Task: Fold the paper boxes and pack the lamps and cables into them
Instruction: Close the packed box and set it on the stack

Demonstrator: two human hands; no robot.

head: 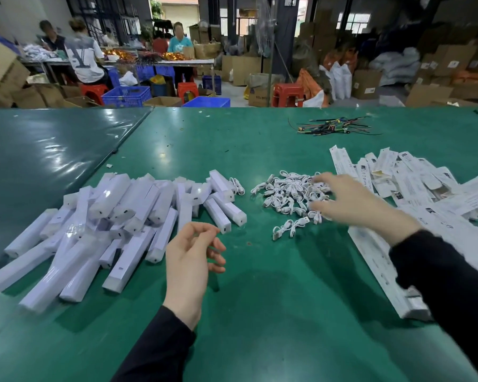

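My left hand (189,260) hovers low centre, fingers loosely curled, holding nothing. My right hand (351,201), fingers spread and empty, reaches over the small white coiled cables (290,197) mid-frame. White bar lamps (116,216) heap left; flat printed paper boxes (414,186) lie right on the green table (273,299).

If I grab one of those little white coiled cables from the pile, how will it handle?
Probably light and floppy: each white cable is a thin bundled loop. Neighbours may snag and lift too, since the cable pile looks tangled under the right hand.

White lamps (116,216), green table (260,299)
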